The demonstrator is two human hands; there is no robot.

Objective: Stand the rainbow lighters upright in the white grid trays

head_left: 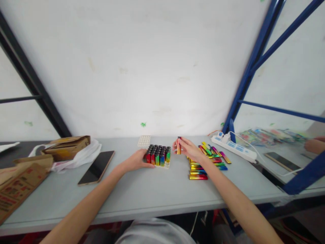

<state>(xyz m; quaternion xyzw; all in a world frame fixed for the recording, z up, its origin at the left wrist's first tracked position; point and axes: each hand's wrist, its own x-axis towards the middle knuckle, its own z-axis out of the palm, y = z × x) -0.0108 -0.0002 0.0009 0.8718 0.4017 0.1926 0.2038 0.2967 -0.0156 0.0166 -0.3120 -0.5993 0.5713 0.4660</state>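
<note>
On the grey table, a white tray (167, 165) holds several rows of upright shiny tubes (157, 159) in red, green, blue and gold with black tops. My left hand (139, 159) is wrapped round the tray's left side, thumb along the front and the other fingers partly hidden behind. Just to the right of the tray, my right hand (187, 148) pinches one red and gold tube (179, 146) with a dark top, held upright. Beneath and beyond my right forearm lies a loose pile of metallic coloured tubes (198, 177).
Another white tray (144, 141) with round bumps or holes lies at the back. A phone (98, 167), cardboard boxes (67, 148) and a plastic bag (88, 150) are left. Right stand a power strip (235, 148) with cables and a blue frame (250, 71); another person's hand (315, 145) shows beyond.
</note>
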